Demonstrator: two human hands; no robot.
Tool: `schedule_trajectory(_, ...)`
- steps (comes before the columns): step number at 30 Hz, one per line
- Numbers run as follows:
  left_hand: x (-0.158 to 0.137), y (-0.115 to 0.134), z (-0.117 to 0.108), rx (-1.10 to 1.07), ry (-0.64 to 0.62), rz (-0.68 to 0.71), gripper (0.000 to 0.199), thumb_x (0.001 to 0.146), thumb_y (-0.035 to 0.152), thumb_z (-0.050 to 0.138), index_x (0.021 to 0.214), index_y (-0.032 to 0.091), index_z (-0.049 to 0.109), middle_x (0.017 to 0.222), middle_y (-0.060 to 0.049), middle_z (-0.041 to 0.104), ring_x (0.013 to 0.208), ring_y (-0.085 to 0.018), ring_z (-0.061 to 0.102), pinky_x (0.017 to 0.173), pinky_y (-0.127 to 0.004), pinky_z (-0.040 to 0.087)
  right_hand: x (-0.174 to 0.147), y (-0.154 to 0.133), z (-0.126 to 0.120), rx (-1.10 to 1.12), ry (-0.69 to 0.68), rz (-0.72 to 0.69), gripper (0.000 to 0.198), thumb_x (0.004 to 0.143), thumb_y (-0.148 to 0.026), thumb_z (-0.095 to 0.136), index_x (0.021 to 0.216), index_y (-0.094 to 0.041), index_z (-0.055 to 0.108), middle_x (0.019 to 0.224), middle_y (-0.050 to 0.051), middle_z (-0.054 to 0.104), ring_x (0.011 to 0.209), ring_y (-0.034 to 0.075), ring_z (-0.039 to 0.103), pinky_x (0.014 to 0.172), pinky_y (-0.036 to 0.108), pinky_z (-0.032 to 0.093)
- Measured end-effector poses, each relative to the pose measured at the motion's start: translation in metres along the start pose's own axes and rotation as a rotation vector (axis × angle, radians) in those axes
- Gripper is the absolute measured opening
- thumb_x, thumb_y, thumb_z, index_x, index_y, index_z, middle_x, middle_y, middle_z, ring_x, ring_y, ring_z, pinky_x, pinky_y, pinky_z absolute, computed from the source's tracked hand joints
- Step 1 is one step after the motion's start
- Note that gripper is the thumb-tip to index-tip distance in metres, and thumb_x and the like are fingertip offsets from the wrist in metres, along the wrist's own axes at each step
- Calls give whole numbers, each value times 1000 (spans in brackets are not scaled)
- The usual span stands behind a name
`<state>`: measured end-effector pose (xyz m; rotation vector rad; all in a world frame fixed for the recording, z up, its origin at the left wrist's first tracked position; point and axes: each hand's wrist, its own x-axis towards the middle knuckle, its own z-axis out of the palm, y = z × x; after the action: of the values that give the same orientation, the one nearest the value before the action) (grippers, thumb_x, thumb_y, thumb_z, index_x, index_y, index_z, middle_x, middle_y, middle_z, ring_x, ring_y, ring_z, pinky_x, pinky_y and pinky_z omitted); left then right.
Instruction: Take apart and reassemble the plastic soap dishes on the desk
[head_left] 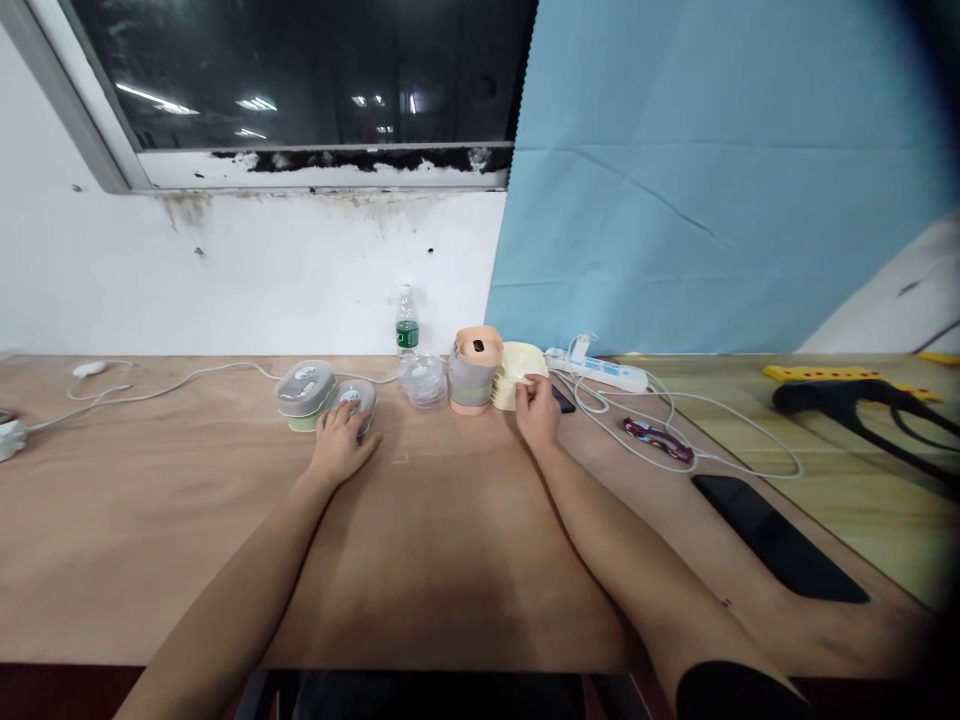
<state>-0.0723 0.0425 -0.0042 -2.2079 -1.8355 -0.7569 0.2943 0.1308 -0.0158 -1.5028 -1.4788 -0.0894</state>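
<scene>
My left hand (342, 440) lies with fingers stretched over a small container with a greyish lid (363, 395), touching its top. Beside it sits a lidded container (306, 385) with a grey upper part and a green base. My right hand (538, 412) pinches the near rim of the top piece in a stack of cream-yellow bowls (521, 360). Just left of that stack rises a taller stack of peach, grey and green bowls (478, 375), with a small dark thing on top. Clear plastic lids (424, 382) are piled between my hands.
A water bottle (406, 322) stands against the wall. Right of my hand are a white power strip (607, 372), looping white cables, a dark red wrapped packet (658, 440) and a black phone (776, 535). A white cable (187, 378) crosses the table at left.
</scene>
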Motion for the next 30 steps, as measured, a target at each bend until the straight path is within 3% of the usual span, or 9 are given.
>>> schedule_trajectory(10,0,0,0,27,-6,12,41,83,48,53,117,26,61,137,-11,49,131,-32,37,108,-51,24,0,-2,-4,159,163,87,37,88,-46,45,107,-15,44,85,9,63,73,20,60,71,30,41)
schedule_trajectory(14,0,0,-2,39,-16,19,43,84,48,52,118,25,60,137,-11,49,131,-31,37,107,-50,24,-3,-9,-1,190,216,140,41,79,-48,58,102,-17,45,82,4,60,62,16,56,66,28,41)
schedule_trajectory(18,0,0,-2,50,-16,23,43,84,48,51,119,24,59,137,-11,49,131,-31,37,107,-50,25,-11,-18,4,243,219,102,36,77,-45,60,99,-19,48,67,-3,54,55,14,52,62,26,39)
schedule_trajectory(22,0,1,-4,33,44,45,47,84,47,52,124,22,54,134,-13,51,128,-31,40,105,-49,27,-21,-24,5,240,129,-71,33,77,-43,60,97,-18,51,59,-5,51,55,15,53,60,26,40)
schedule_trajectory(27,1,7,-11,-73,194,99,61,84,41,56,137,18,38,130,-16,53,122,-32,46,101,-46,32,-40,-40,4,207,-81,-432,25,78,-43,57,86,-19,57,60,0,56,54,15,52,59,26,41)
schedule_trajectory(30,0,11,-12,-161,266,183,74,84,39,58,144,17,22,128,-16,54,119,-30,50,98,-44,36,-51,-56,4,236,-229,-635,33,81,-51,53,85,-19,59,61,2,58,56,16,54,58,27,41)
